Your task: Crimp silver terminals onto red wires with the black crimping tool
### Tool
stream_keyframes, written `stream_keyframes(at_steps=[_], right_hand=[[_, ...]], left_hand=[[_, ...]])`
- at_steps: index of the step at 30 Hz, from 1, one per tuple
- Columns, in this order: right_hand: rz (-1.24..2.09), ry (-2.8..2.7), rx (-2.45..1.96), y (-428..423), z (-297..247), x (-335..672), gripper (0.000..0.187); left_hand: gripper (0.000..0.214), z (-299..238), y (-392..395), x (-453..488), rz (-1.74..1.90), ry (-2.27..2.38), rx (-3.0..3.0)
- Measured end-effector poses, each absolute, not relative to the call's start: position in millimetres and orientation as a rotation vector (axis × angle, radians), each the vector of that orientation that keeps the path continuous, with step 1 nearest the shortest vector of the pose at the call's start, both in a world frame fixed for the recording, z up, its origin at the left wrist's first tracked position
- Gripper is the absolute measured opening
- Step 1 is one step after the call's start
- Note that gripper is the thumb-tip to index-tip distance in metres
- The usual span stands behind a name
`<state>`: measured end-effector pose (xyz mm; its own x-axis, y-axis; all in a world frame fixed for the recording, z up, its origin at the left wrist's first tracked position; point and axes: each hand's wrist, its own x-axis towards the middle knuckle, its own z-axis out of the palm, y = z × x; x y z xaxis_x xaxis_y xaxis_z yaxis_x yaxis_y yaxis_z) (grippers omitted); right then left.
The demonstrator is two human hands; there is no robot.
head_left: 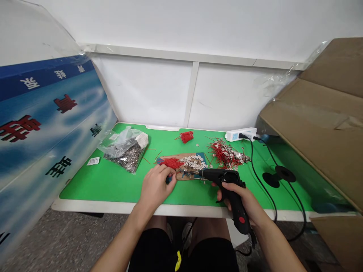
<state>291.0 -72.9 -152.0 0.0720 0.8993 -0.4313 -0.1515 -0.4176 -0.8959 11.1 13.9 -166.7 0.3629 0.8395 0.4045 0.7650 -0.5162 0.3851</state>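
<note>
Right of lower centre, my right fingers (233, 188) wrap the soldering gun (225, 176) — likely rigid, moderately heavy, best held by its handle (239, 211) — while whether my left fingers (167, 172), beside bendy-looking red wires (171, 163) mid-frame, pinch anything, I cannot tell.

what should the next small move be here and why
Probably a slow, slight adjustment of the black gun-shaped tool, steering its tip clear of the left hand. The right hand grips the tool, whose nose points toward the left hand over the cardboard bearing red wires and metal tabs. What, if anything, the left hand pinches is too small to tell.
</note>
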Motion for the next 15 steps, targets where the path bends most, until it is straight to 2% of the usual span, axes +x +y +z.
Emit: stream_keyframes(at_steps=[15], right_hand=[[1.558,-0.697,-1.484,-68.9,-148.3,293.2,0.046]], left_hand=[[0.012,-160.1,16.0,14.4,0.870,1.443,2.419]])
